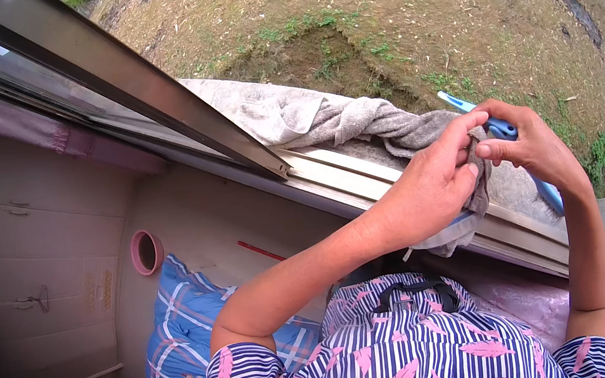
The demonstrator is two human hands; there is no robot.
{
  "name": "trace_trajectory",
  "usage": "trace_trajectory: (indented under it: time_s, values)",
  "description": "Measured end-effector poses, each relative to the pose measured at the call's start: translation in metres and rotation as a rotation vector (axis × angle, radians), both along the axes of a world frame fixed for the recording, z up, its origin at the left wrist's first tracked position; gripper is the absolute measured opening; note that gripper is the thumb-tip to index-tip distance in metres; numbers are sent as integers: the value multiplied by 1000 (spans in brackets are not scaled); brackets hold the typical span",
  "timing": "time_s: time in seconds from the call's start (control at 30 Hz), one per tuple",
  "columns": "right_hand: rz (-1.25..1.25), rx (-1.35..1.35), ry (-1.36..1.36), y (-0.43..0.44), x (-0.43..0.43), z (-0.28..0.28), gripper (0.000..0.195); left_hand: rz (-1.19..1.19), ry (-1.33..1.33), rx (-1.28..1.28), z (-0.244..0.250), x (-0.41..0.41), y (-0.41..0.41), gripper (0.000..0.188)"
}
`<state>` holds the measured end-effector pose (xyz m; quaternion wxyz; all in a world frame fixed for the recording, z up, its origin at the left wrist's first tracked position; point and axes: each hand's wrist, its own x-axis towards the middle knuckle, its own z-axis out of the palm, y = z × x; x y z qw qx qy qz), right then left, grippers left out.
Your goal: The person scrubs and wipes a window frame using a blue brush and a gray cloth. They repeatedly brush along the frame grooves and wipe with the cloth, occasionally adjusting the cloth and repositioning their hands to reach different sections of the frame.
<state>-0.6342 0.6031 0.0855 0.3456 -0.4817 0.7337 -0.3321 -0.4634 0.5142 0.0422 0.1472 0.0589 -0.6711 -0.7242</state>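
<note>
A grey towel [369, 119] lies bunched along the outer ledge of a sliding window, and one end hangs over the window track [336, 174]. My left hand [429, 185] grips that end of the cloth over the track. My right hand [531, 142] holds a blue brush [546, 194] by its handle, the bristles hanging down beside my wrist. Its thumb and index finger are close to the cloth near my left fingertips; whether they touch it I cannot tell.
The metal edge of the window sash [139, 90] stands at the left. Inside are a blue plaid pillow [181, 326], a pink pot [147, 252], a thin red stick [260, 250] and a pink curtain [82, 144]. Dry ground [427, 3] with weeds lies outside, below the ledge.
</note>
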Motion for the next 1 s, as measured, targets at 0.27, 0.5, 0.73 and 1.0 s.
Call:
trace_trajectory:
  time_s: [0.27, 0.5, 0.73, 1.0]
  values:
    - [-26, -181, 113, 11, -4, -17, 23, 338, -782, -1493, 14, 21, -79, 17]
    - [-120, -316, 324, 49, -40, 37, 24, 508, -1026, -1640, -5, 41, -110, 9]
    - [-322, -292, 587, 147, -37, 81, 37, 590, -208, -1287, 64, 28, -75, 17]
    - [-342, -4, 312, 169, -26, 61, 38, 58, 31, -15, 81, 8, -28, 17]
